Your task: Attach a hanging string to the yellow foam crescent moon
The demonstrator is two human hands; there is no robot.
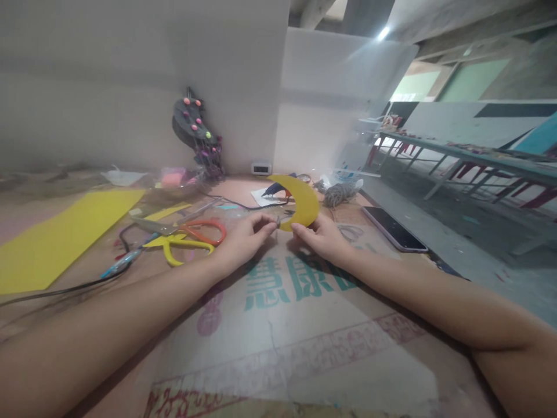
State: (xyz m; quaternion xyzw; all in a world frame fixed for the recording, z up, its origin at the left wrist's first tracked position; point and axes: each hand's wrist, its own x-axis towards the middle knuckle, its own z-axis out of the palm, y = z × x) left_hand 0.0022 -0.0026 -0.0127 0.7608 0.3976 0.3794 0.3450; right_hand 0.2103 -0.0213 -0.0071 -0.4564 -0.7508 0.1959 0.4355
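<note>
A yellow crescent moon cutout [310, 200] is held upright above the table by my right hand [326, 238], thumb on its near face at the lower edge. My left hand [255, 235] is closed in a pinch just beside the crescent's lower tip. A tiny greyish bit shows at those fingertips, too small to name. Behind the crescent, partly covered by it, lies a blue glue gun [273, 190] on a white piece. Left of my left hand lie orange-handled scissors [209, 229] and yellow-handled scissors [174, 249].
Yellow sheet [65, 244] lies at the left, with a black cord across the table. Grey yarn [342, 193] and a phone [394, 228] are on the right. A dark crescent with coloured beads [191, 122] leans on the back wall, near a small digital display [261, 168].
</note>
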